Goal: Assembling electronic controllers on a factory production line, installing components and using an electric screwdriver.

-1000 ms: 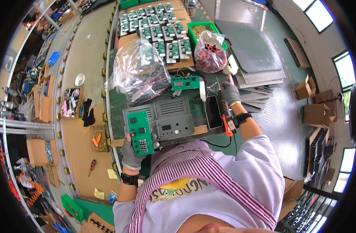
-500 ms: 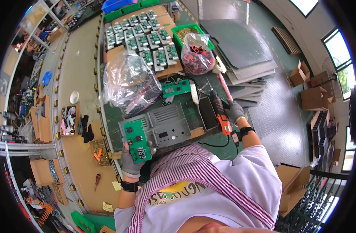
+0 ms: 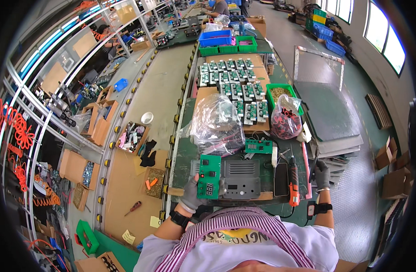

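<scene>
At edge of bench (image 3: 183,158), L hand (image 3: 190,194) gripped green PCB (image 3: 203,182) by its side, grey panel (image 3: 241,179) partly behind; R hand (image 3: 322,174) was off to R, nr elec. driver (image 3: 293,187), couldn't tell its grip

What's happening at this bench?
A person's gloved left hand holds a green circuit board up, partly in front of a grey panel on the bench. The right hand is out past the orange power tool; whether it grips anything is unclear. A second board lies behind the panel.
</scene>
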The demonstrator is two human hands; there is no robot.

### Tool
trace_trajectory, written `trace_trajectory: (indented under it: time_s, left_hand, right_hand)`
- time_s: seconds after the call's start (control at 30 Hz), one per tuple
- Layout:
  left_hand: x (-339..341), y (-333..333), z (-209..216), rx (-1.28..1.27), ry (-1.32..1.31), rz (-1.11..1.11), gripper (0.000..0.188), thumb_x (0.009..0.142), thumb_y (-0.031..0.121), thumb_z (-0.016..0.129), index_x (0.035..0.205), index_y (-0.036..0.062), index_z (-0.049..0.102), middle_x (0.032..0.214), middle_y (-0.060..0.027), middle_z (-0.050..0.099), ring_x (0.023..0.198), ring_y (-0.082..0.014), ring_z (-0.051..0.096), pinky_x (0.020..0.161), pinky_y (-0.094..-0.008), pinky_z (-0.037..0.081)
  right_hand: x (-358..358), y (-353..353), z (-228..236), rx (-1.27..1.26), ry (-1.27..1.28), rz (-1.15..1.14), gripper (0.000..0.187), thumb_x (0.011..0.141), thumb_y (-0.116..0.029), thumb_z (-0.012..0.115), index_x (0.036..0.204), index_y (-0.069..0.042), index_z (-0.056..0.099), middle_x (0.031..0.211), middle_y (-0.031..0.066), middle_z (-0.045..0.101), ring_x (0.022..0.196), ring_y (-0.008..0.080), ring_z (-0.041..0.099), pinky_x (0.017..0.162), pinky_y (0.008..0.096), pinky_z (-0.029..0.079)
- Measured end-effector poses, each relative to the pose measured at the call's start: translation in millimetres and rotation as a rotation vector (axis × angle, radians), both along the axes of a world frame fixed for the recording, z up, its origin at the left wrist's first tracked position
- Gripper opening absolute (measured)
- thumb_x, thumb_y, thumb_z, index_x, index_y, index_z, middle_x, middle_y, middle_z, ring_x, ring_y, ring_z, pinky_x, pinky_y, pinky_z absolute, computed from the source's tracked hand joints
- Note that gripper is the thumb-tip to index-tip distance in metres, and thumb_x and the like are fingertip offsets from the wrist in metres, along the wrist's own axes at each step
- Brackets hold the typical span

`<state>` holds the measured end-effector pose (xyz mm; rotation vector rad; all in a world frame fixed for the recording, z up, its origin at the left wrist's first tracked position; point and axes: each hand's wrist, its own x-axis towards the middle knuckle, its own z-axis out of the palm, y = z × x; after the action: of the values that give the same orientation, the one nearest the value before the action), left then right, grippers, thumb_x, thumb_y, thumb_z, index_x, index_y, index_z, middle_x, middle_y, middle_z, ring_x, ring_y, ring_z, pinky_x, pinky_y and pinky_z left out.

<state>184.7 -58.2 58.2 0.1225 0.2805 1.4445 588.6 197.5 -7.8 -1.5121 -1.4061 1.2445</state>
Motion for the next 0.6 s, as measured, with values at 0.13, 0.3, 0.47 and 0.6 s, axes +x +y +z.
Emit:
trace_trajectory:
  time_s: [0.13, 0.3, 0.47, 0.6]
  left_hand:
    - [-2.8, 10.3, 10.5, -0.009, 0.008, 0.001, 0.059, 0.077, 0.04, 0.058, 0.119, 0.0022, 0.041, 0.11, -0.0173, 0.052, 0.103, -0.0337, 0.05, 0.087, -0.0521, 0.04]
    - [-10.2, 22.0, 25.9, 0.11, 0.02, 0.027, 0.059, 0.078, 0.041, 0.056, 0.12, 0.0018, 0.041, 0.112, -0.017, 0.05, 0.1, -0.0312, 0.051, 0.083, -0.0489, 0.044]
    - [-19.7, 20.0, 31.2, 0.154, 0.055, 0.008, 0.06, 0.08, 0.041, 0.053, 0.122, 0.0007, 0.038, 0.114, -0.0178, 0.049, 0.101, -0.0299, 0.051, 0.082, -0.0482, 0.044]
    - [-18.7, 17.9, 26.9, 0.223, 0.044, -0.047, 0.062, 0.08, 0.042, 0.053, 0.122, -0.0008, 0.037, 0.115, -0.0187, 0.047, 0.102, -0.0314, 0.05, 0.081, -0.0486, 0.045]
  right_hand:
    - [-64.2, -60.2, 72.2, -0.2, 0.428, 0.465, 0.027, 0.081, -0.006, 0.052, 0.107, 0.001, 0.05, 0.086, 0.0136, 0.059, 0.075, 0.0167, 0.059, 0.058, 0.0277, 0.05]
    - [-124.4, -141.5, 44.6, -0.69, 0.75, 0.634, 0.049, 0.083, -0.027, 0.055, 0.121, -0.002, 0.039, 0.097, 0.0178, 0.057, 0.08, 0.025, 0.059, 0.059, 0.029, 0.051]
    - [-145.6, -168.5, 51.4, -1.03, 0.889, 0.644, 0.068, 0.08, -0.047, 0.05, 0.13, -0.007, 0.027, 0.104, 0.0212, 0.053, 0.083, 0.0241, 0.058, 0.062, 0.0268, 0.051]
    - [-161.9, -150.2, 83.0, -0.582, 0.28, 0.855, 0.063, 0.079, -0.013, 0.05, 0.134, -0.01, 0.019, 0.099, 0.0185, 0.055, 0.081, 0.024, 0.058, 0.062, 0.0268, 0.051]
